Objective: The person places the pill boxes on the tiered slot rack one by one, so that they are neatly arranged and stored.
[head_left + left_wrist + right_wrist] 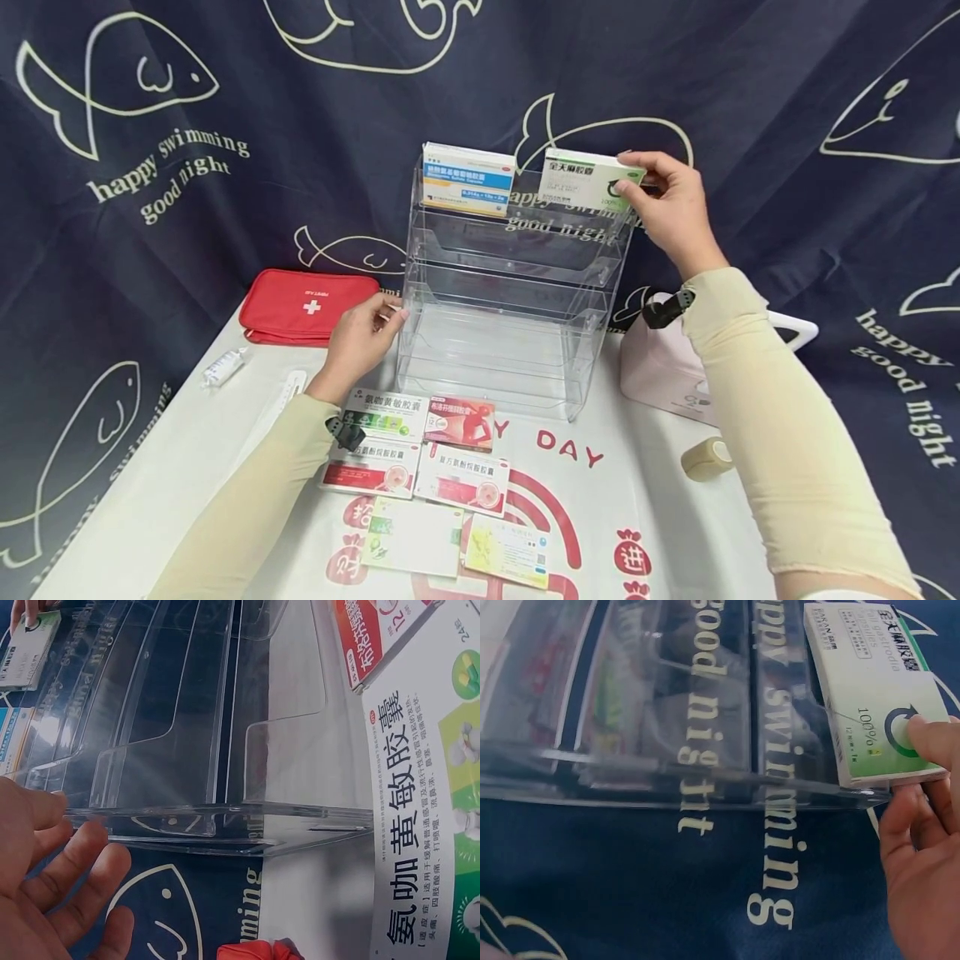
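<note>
Green-and-white medicine box [591,178] stands at the right end of the top tier of the clear acrylic tiered rack [510,333], its end pinched between thumb and fingers [930,739] of the right hand [671,212]; a blue-and-white medicine box [468,178] stands on the same tier to its left, near but apart; left hand [360,337] rests against the rack's lower left side, fingers [71,862] loosely spread and lightly bent, gripping nothing; risk, as I judge it: the pinch sits at one corner only, so the box could tip over the shallow front lip; a push from the right hand could shove the light rack back, since the left hand only touches it; flat medicine boxes [427,467] lie on the white tabletop [660,517] in front, red first-aid pouch [307,305] at left
</note>
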A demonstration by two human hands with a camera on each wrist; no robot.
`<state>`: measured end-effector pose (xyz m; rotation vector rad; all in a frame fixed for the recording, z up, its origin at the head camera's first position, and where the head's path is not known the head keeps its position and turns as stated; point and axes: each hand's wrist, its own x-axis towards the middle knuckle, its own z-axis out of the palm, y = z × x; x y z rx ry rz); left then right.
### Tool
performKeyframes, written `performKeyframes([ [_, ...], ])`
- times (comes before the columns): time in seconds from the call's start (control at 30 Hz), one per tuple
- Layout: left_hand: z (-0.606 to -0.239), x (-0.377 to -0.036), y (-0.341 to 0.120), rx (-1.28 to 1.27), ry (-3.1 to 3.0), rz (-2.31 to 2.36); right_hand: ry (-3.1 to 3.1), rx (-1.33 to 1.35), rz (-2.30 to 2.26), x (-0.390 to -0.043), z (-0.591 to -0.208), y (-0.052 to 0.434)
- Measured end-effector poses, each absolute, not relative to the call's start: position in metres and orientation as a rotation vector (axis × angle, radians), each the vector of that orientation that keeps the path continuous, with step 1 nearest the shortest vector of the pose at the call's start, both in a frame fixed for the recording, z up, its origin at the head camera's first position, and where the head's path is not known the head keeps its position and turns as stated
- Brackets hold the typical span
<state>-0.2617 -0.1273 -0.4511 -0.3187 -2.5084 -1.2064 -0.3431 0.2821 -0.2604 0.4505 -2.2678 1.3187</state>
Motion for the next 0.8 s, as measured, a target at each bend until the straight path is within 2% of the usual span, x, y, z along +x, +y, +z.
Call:
performKeyframes([
  [0.2, -0.451, -0.262, -0.127, -0.316, -2.511, -1.206, -2.367, 0.491, 1.148, -0.343, -0.268, 0.283],
  [0.8, -0.450, -0.260, -0.126, -0.321, -2.515, -1.201, -2.400, 0.432, 1.061, -0.345, -0.272, 0.285],
])
